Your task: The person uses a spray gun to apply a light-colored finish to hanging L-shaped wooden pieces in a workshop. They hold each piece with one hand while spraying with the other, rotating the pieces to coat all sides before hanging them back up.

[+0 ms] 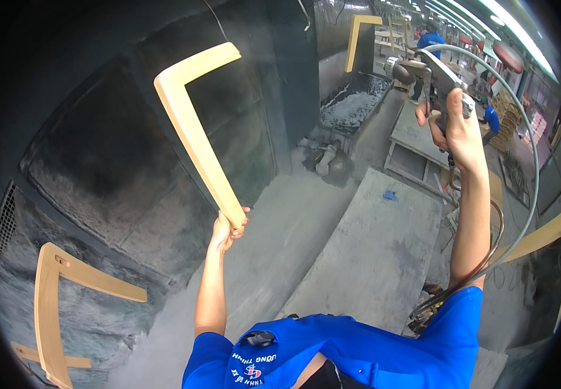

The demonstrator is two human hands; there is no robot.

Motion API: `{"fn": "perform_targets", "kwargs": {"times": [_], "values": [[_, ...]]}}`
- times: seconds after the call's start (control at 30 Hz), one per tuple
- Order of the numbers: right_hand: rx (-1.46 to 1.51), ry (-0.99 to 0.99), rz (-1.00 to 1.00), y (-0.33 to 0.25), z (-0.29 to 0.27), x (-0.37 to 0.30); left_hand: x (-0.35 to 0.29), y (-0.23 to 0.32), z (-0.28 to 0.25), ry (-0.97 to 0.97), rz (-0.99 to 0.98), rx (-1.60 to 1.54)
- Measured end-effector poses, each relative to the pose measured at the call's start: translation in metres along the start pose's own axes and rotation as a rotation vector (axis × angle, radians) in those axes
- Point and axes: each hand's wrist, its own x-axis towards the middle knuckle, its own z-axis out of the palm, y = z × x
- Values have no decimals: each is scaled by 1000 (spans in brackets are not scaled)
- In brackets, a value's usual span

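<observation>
I have the right hand (460, 133) wrapped around a spray gun (446, 71), its hose (536, 149) looping outside that forearm (471, 214); a bent pale frame (48, 298) is left of the left hand (227, 232). That left hand grips the lower end of an L-shaped light-wood piece (197, 139), smooth, angled at top, before a dark panel (99, 142). Between the hands, grey floor (274, 223) borders a flat board (371, 240).

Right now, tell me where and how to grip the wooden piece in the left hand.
The L-shaped wooden piece is probably best gripped at its long leg's lower end, from below: that slim end points down and the left hand fits around it, while a wire comes down to the short leg at top.
</observation>
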Motion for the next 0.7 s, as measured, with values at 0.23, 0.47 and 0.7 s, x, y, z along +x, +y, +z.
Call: {"fn": "perform_targets", "kwargs": {"times": [0.23,0.47,0.7], "values": [[24,-97,-10,22,-23,-4,24,-35,-46,151,121,186],[-218,-3,-259,6,-50,-10,48,-38,-77,418,310,435],[-373,-293,-256,-45,-45,9,64,-39,-88,490,434,562]]}}
